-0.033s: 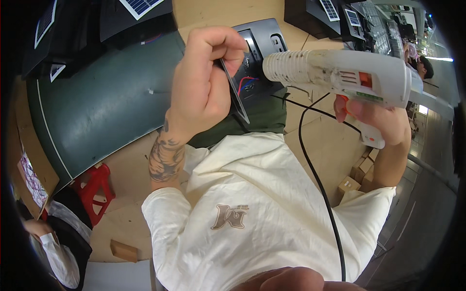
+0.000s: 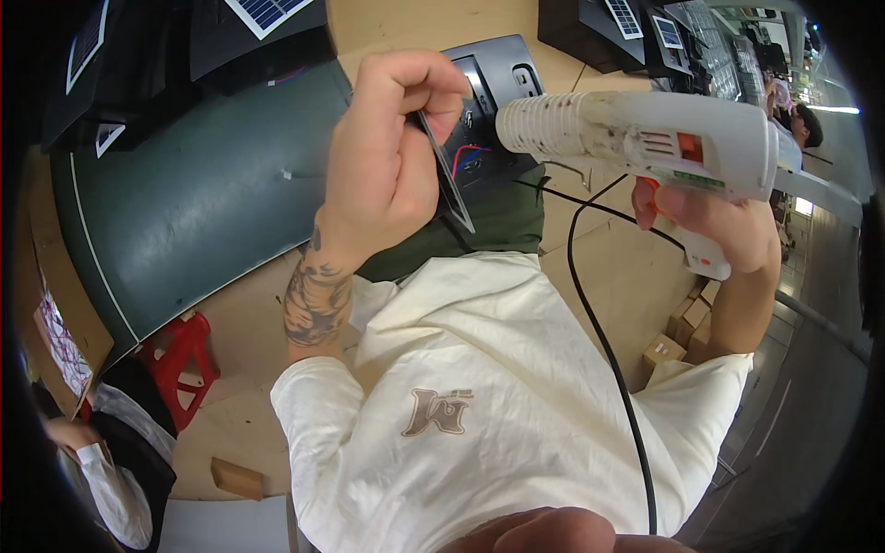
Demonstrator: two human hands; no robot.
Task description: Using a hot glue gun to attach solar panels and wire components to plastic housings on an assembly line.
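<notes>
My left hand (image 2: pixel 387 166) is closed, pinching a thin flat panel (image 2: pixel 452 189) that stands tilted and shows nearly edge-on. Behind the panel lies a black plastic housing (image 2: pixel 505 69) with a slot and a recess, and red and blue wires (image 2: pixel 468 152) on it. My right hand (image 2: pixel 724 217) grips a white glue gun (image 2: pixel 636 134) with a ribbed front, stains on its barrel and an orange trigger under my finger. A translucent glue stick (image 2: pixel 816 189) sticks out at its rear. The gun's front end points left at the housing, close to the panel; its tip is hard to make out.
A dark green table (image 2: pixel 212 203) spreads to the left. Black boxes (image 2: pixel 249 55) with small solar panels stand at the far left and far right. A black cord (image 2: pixel 590 323) hangs across my shirt. A red stool (image 2: pixel 184 369), small cartons (image 2: pixel 664 350) and other people are around.
The glue gun in my right hand has shifted very slightly to the left. My left hand and the panel hold still.
</notes>
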